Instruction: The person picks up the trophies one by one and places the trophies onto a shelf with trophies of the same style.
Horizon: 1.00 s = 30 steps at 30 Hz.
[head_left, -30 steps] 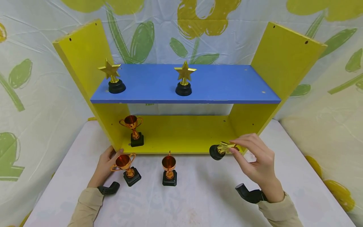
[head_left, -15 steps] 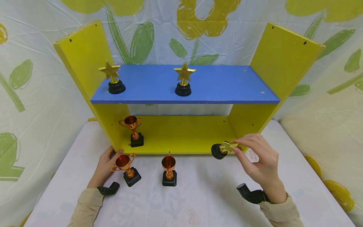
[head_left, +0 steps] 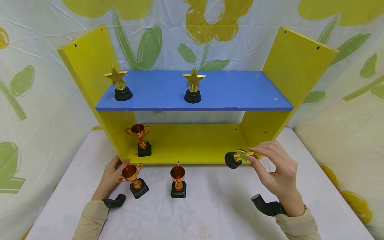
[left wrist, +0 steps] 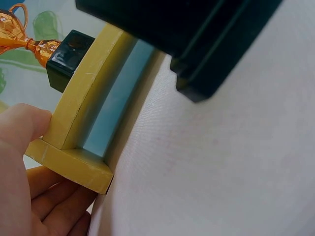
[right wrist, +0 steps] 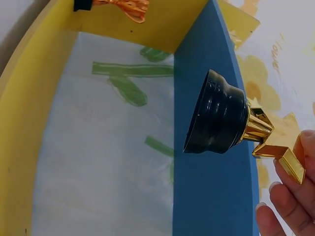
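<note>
My right hand (head_left: 277, 166) pinches a gold star trophy (right wrist: 221, 118) by its star between thumb and fingers. The trophy lies tipped sideways, its round black base pointing left, in front of the lower yellow board. My left hand (head_left: 110, 175) grips the lower left front corner of the yellow and blue shelf (left wrist: 74, 167), thumb on one side and fingers curled on the other. Right beside that hand a bronze cup trophy (head_left: 135, 180) stands on the table. A second bronze cup trophy (head_left: 178, 181) is further right, in front of the shelf.
On the blue board (head_left: 240, 90) stand a star trophy (head_left: 120, 83) at the left and another star trophy (head_left: 193, 85) near the middle. One bronze cup trophy (head_left: 141, 140) occupies the left of the lower board. A white cloth-covered table (head_left: 210, 213) lies below.
My right hand has shifted slightly right with the star trophy, which stays tipped sideways. My left hand keeps its hold on the shelf corner. The head view has tilted up a little.
</note>
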### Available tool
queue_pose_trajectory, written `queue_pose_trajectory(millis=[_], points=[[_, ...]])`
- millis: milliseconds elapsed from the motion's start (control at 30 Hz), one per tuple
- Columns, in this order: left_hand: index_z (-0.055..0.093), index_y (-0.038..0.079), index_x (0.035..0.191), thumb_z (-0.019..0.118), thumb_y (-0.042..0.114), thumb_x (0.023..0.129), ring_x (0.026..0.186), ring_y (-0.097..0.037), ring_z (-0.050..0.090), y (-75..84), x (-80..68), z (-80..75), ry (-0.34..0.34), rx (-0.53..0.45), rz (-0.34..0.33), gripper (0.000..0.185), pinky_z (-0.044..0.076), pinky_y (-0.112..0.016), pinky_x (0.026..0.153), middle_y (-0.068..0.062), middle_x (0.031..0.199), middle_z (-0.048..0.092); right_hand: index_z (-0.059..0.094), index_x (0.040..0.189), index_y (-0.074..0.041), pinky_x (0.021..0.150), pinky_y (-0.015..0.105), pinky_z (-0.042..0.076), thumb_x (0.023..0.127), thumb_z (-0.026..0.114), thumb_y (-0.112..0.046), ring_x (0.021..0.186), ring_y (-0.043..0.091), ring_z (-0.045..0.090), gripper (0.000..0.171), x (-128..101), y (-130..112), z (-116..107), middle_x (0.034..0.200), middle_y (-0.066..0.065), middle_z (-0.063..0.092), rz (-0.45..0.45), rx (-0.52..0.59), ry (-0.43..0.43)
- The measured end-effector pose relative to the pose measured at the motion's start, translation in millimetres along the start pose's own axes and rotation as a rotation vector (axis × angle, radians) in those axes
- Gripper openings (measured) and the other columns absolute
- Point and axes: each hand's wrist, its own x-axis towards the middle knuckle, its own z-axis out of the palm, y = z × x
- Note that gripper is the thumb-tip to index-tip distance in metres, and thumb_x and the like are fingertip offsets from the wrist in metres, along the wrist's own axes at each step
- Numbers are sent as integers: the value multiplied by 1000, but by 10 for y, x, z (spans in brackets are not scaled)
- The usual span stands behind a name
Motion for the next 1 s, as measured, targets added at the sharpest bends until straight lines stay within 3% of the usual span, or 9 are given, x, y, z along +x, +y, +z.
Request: queue_pose_trajectory(millis=[433, 1000], points=[[45, 2, 143, 56, 38, 101, 135, -38, 42, -21, 2, -13, 4, -3, 24, 57, 29, -62, 110, -21, 140, 52, 71, 85, 13, 83, 23, 46, 89, 76, -23, 84, 18, 60, 37, 64, -41, -56, 81, 21, 69, 9, -17, -1], [41, 5, 148, 56, 41, 100, 139, -38, 37, 23, -26, -7, -13, -33, -9, 62, 26, -62, 113, -18, 146, 48, 72, 84, 12, 84, 23, 47, 89, 77, -27, 84, 17, 60, 40, 185, -55, -82, 81, 21, 69, -4, -54, 26]])
